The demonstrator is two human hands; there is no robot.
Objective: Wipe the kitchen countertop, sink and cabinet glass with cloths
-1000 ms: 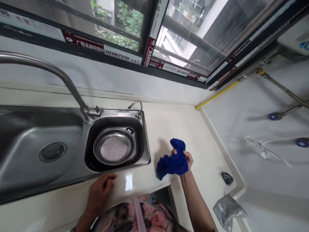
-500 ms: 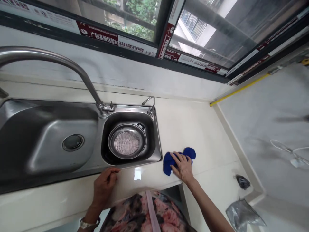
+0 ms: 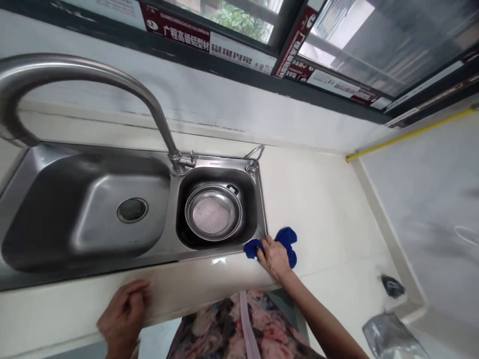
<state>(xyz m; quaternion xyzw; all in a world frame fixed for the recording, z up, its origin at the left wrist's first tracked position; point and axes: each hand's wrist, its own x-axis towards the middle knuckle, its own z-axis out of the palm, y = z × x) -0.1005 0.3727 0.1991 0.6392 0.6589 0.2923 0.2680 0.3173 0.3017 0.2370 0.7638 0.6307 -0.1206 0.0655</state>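
Observation:
A blue cloth is bunched under my right hand at the front right corner of the sink. My right fingers press on the cloth, and part of it lies over the steel rim. My left hand is at the counter's front edge, left of my body, with its fingers curled in and nothing visible in them. The steel double sink is set in the pale counter. In its smaller right basin sits a round steel strainer with a perforated bottom and a dark handle.
A tall curved faucet rises behind the sink, and a small spout stands at the right basin's back corner. On the right counter lie a small black bag and a grey plastic bag. A yellow pipe runs along the wall.
My right hand has moved left with the blue cloth, from the counter onto the sink's corner. My left hand has shifted left along the counter edge. The view has turned slightly left.

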